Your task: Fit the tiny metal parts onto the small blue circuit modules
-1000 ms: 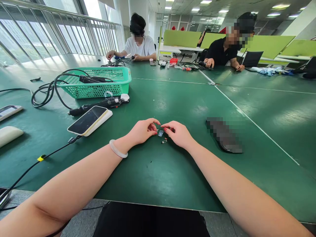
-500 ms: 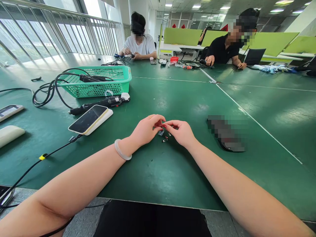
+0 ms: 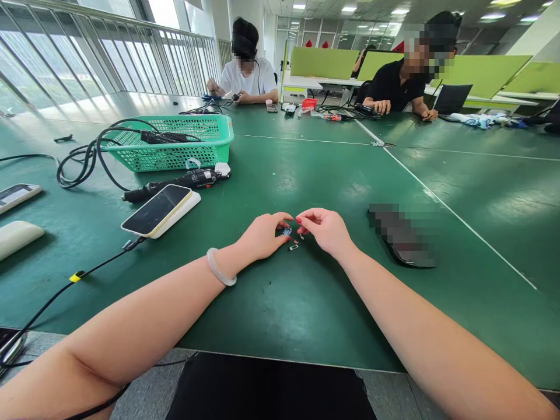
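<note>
My left hand (image 3: 263,236) rests low over the green table (image 3: 245,309), its thumb and fingers apart around a small blue-and-black piece like a circuit board (image 3: 287,231). That piece appears to lie on the table, partly by the thumb. To its right my right hand (image 3: 327,230) is closed in a pinch; whatever its fingertips hold is too small to make out. Between and below the hands lie a small black part with a pale window (image 3: 293,247), a tiny red bit (image 3: 296,241) and a tiny pale metallic bit (image 3: 301,237).
Left of my hands a phone (image 3: 157,210) lies on a white block with a cable. Behind it are a black corded tool (image 3: 175,184) and a green basket (image 3: 170,157). A blurred dark object (image 3: 402,236) lies right. Two people (image 3: 248,73) (image 3: 398,81) sit across the table.
My hands, together before, have drawn apart. The left fingers have spread and dropped nearer the blue piece; the right hand has shifted slightly right, still pinched.
</note>
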`<state>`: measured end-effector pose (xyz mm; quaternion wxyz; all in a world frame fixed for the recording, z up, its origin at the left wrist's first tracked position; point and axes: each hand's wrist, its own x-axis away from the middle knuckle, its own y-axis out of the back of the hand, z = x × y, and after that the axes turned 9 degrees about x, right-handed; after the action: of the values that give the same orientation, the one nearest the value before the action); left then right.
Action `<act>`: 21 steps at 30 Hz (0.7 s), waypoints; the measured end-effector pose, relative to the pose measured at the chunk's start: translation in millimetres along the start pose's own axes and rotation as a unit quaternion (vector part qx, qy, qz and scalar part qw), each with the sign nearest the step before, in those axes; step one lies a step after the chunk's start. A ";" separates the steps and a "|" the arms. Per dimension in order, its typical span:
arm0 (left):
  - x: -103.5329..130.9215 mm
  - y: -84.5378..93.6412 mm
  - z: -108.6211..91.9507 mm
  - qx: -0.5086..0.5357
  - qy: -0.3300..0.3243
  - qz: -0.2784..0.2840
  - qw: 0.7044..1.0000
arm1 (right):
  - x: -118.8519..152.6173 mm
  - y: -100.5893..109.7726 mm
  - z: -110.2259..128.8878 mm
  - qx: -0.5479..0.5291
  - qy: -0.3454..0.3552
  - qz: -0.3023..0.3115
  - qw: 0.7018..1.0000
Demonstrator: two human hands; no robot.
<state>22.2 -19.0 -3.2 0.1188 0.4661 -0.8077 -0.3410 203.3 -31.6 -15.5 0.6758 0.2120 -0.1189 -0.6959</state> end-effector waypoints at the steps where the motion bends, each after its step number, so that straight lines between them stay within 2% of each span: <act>1: -0.6 -0.1 0.1 0.007 -0.001 -0.002 1.000 | 0.0 -0.2 -0.1 0.001 -0.004 0.000 1.000; 8: -4.9 0.8 2.2 0.082 0.017 -0.071 0.994 | 0.0 -1.8 -2.9 -0.019 -0.012 -0.011 1.000; 11: -4.6 1.5 -0.4 0.104 0.002 -0.095 0.990 | 0.6 -5.0 -1.7 -0.054 -0.012 0.000 0.998; 17: -2.4 1.1 -4.9 0.135 -0.018 -0.101 0.986 | 3.1 -9.0 5.0 -0.094 0.018 -0.013 0.995; 21: -2.1 0.1 -3.9 0.178 -0.002 -0.087 0.980 | 4.1 -9.0 5.5 -0.090 0.028 -0.023 0.995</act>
<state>25.3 -19.0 0.0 0.0026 0.5475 -0.8122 -0.2016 192.8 -35.8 -15.2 0.6794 0.1720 -0.0316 -0.7126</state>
